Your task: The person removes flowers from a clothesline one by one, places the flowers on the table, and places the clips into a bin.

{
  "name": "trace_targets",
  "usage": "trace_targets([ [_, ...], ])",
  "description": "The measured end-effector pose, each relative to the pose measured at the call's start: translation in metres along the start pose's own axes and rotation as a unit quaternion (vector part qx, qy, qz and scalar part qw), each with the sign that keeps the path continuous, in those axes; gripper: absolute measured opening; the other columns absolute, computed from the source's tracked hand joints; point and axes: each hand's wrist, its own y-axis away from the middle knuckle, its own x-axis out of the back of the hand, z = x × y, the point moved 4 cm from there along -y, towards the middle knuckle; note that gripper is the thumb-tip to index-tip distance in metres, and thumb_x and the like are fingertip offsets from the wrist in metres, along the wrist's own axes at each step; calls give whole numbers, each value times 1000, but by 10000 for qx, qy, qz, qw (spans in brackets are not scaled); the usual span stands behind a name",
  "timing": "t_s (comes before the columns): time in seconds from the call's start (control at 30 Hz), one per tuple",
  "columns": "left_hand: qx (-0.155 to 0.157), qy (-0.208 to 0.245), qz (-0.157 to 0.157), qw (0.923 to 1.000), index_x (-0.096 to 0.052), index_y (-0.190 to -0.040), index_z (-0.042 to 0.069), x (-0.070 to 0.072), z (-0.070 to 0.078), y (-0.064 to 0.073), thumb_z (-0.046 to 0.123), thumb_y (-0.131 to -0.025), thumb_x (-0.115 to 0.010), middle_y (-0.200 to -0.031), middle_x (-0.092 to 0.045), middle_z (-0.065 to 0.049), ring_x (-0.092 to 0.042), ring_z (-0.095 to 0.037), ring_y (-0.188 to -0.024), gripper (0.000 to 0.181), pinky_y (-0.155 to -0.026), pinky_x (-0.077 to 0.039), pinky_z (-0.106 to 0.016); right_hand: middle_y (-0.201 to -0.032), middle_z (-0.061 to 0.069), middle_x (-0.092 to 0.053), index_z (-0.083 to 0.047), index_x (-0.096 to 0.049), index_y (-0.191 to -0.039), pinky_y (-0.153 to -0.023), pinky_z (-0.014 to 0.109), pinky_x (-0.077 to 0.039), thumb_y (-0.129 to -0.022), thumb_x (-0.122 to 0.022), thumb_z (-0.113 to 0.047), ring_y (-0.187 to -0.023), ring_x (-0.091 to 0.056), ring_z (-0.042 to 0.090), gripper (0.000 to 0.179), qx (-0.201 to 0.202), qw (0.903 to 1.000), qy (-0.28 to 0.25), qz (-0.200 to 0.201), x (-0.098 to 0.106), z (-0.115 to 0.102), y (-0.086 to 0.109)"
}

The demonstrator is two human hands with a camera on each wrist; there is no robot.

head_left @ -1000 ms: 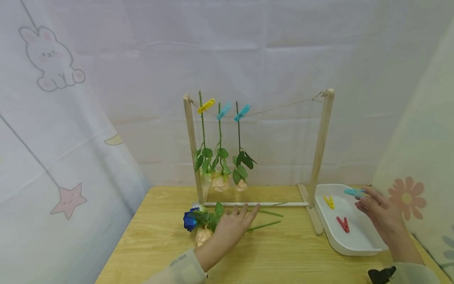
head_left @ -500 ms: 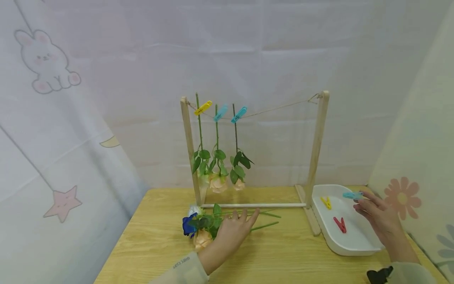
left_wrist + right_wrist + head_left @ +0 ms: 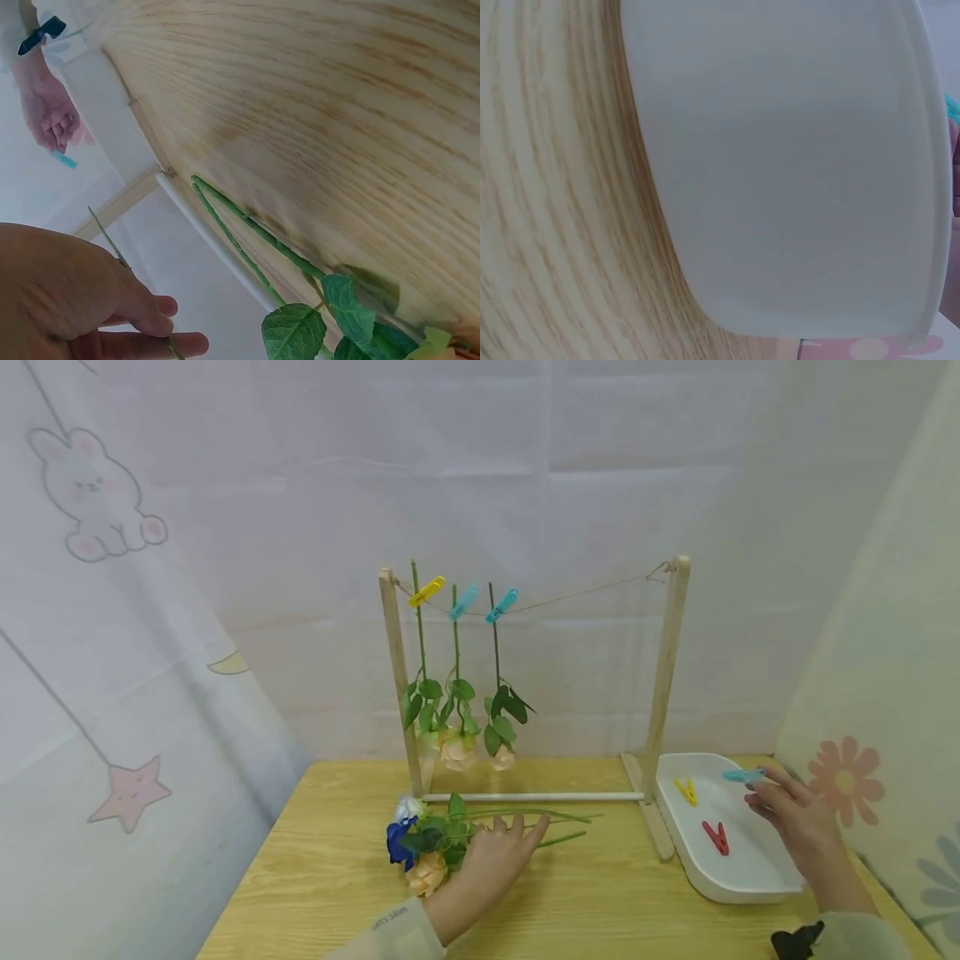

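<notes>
On the table, a blue rose point(image 3: 401, 842), a peach rose point(image 3: 427, 873) and a white rose point(image 3: 409, 809) lie with their stems to the right. My left hand point(image 3: 497, 863) is over the stems. In the left wrist view its thumb and fingers pinch one thin green stem point(image 3: 108, 235), while two other stems point(image 3: 255, 234) lie beneath; which rose the pinched stem belongs to, I cannot tell. Above the white tray point(image 3: 711, 878), my right hand point(image 3: 799, 818) pinches a light blue clothespin point(image 3: 742, 776) by one end. The right wrist view shows mostly the tray's side.
Behind the roses stands a wooden frame point(image 3: 664, 693) with a string point(image 3: 581, 597) and white bottom bar point(image 3: 540, 797). Several leafy roses hang head-down from it by a yellow clothespin point(image 3: 427, 592) and two blue ones point(image 3: 502, 606). Inside the tray are yellow point(image 3: 686, 791) and red point(image 3: 716, 837) clothespins.
The pinched stem's tip has dropped from across the white bar to just in front of it, and more of the white rose shows. My right hand keeps its clothespin over the tray.
</notes>
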Motion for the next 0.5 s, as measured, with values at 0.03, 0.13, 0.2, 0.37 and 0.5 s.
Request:
trace_targets([
  [0.03, 25, -12, 33, 10000, -41, -154, 32, 0, 0, 0, 25, -89, -81, -123, -70, 0, -73, -23, -94, 77, -63, -62, -38, -92, -6, -76, -21, -71, -117, -76, 19, -59, -101, -59, -4, -80, -72, 10, 27, 5, 10000, 31, -6, 1, 0, -1],
  [0.13, 113, -32, 29, 9999, -42, -154, 33, 1, -1, -1, 26, -88, -81, -123, -69, 1, -72, -22, -92, 77, -61, -60, -35, -93, -6, -76, -22, -70, -118, -76, 19, -58, -102, -58, -3, -81, -72, 9, 27, 66, 9999, 10, -89, 2, -1, -2],
  [0.2, 167, -62, -94, 9998, -41, -154, 34, 1, -2, -1, 27, -87, -83, -125, -68, 1, -72, -21, -93, 80, -62, -60, -35, -94, -5, -77, -22, -69, -119, -78, 19, -58, -102, -56, -1, -82, -72, 9, 30, 135, 9997, -65, -202, 2, -2, -2],
  [0.37, 206, -27, -445, 9988, -39, -155, 36, -4, -4, -2, 29, -83, -86, -134, -64, 2, -70, -24, -104, 86, -71, -62, -39, -96, -3, -77, -25, -69, -120, -78, 19, -58, -102, -55, 2, -83, -72, 10, 35, 176, 9992, -188, -320, 2, -6, 0],
  [0.5, 215, -9, -560, 9982, -40, -154, 37, -2, -2, 0, 32, -83, -86, -138, -62, 1, -68, -26, -109, 84, -77, -62, -44, -96, -4, -76, -26, -69, -119, -77, 20, -59, -102, -57, 0, -84, -73, 10, 34, 93, 9995, -132, -281, 1, -6, 1],
])
